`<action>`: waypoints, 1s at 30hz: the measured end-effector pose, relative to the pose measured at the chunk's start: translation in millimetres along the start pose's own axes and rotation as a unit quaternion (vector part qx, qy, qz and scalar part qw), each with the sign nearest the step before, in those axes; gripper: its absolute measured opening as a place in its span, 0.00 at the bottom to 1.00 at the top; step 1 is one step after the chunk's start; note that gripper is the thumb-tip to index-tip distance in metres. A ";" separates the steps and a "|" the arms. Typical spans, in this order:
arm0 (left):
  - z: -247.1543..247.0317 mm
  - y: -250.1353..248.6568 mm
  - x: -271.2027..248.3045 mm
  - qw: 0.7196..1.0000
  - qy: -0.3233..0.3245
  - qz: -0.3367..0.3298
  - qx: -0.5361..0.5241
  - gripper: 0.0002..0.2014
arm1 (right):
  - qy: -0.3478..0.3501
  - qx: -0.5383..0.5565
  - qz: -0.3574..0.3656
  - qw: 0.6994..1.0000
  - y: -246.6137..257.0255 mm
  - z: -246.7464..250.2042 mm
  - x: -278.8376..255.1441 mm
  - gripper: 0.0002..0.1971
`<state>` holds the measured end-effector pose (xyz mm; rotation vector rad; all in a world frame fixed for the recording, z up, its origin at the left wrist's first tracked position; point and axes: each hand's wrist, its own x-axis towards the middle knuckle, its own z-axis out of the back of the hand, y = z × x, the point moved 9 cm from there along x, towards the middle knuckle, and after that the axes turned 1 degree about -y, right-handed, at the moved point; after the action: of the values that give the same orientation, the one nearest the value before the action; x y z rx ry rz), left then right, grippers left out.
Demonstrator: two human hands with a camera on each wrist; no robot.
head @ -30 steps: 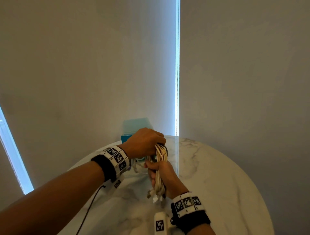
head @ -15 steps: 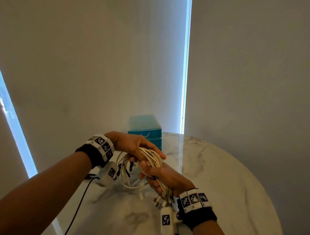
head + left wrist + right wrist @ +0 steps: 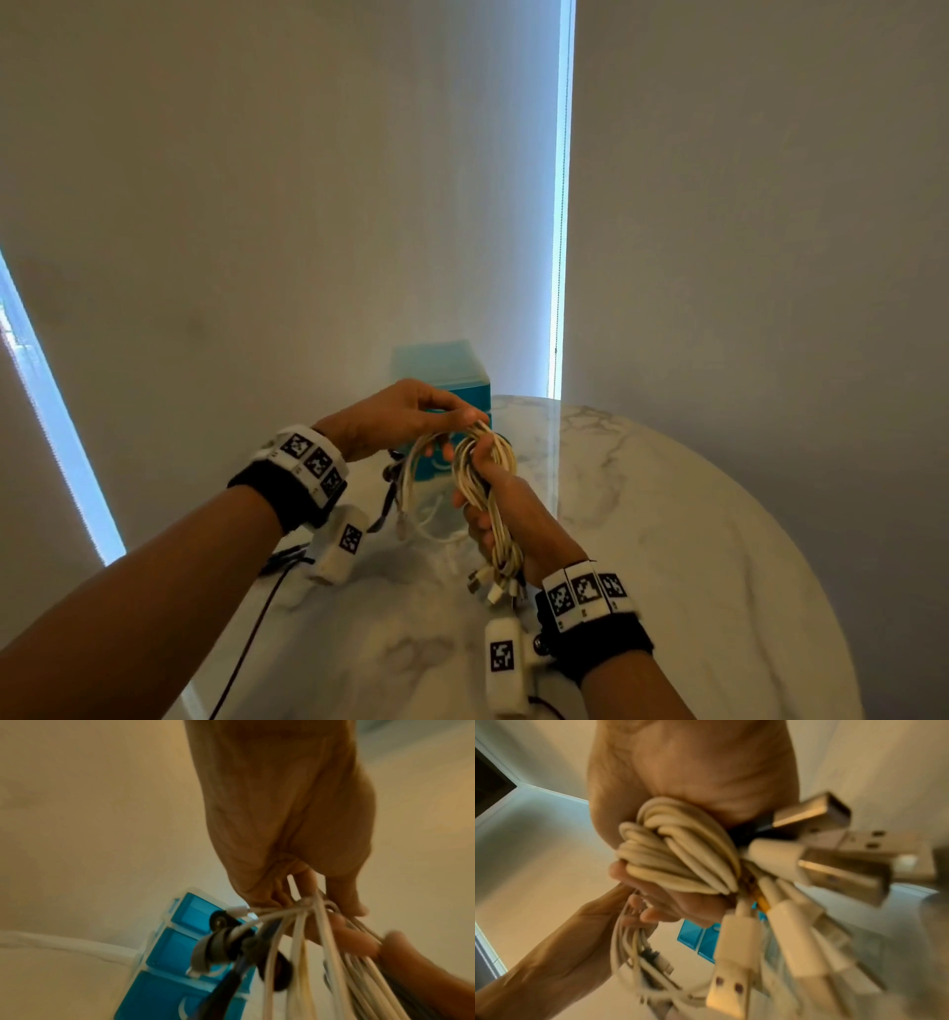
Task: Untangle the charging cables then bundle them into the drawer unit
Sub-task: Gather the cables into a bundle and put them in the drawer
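A bundle of cream charging cables (image 3: pixel 488 493) hangs above the marble table, folded into long loops. My right hand (image 3: pixel 500 506) grips the bundle's middle, with several USB plugs (image 3: pixel 821 862) sticking out below the fist. My left hand (image 3: pixel 411 416) pinches the top of the loops (image 3: pixel 306 906) between thumb and fingers. Looser loops with dark plug ends (image 3: pixel 226 941) dangle to the left. The teal drawer unit (image 3: pixel 447 375) stands behind my hands at the table's far edge, its drawers (image 3: pixel 180 947) closed.
The round white marble table (image 3: pixel 667 539) ends close to the wall and window blinds behind. A black wire (image 3: pixel 246 637) trails from my left wrist camera across the table's left side.
My left hand has lifted and now pinches the loop tops. The right hand has raised the bundle more upright, nearer the drawer unit. The view has tilted slightly.
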<state>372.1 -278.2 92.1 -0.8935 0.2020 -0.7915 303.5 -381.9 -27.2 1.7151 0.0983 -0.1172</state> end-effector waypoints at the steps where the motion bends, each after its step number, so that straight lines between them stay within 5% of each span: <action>1: -3.2 -0.1 2.1 0.999 -0.032 0.000 0.015 0.14 | -0.025 0.007 0.000 1.000 -1.5 5.4 2.7 0.45; 3: -11.7 -0.4 4.9 0.997 -0.070 -0.007 0.026 0.15 | -0.074 0.026 0.003 0.997 -3.0 19.2 6.0 0.45; 9: -43.7 -3.4 16.7 0.990 -0.050 -0.039 0.125 0.22 | -0.166 0.055 0.036 0.984 0.1 46.9 9.0 0.47; 15: -69.5 -5.8 20.5 0.975 0.043 -0.043 0.216 0.34 | -0.223 0.073 0.033 0.972 2.1 67.3 5.7 0.46; 21: -72.1 -16.8 18.8 0.887 -0.040 -0.051 0.458 0.38 | -0.230 0.117 0.044 0.965 0.3 76.1 8.6 0.45; 27: -87.4 -17.9 21.5 0.940 -0.027 -0.030 0.338 0.17 | -0.272 0.135 0.025 0.952 4.5 81.2 1.3 0.33; 30: -97.5 -18.9 16.4 0.953 -0.002 -0.026 0.301 0.18 | -0.248 0.116 0.041 0.961 5.3 77.9 5.9 0.36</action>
<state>328.0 -356.9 47.7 -0.3223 -0.0708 -0.8356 308.4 -459.7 -34.1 1.8703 -0.3721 -0.5088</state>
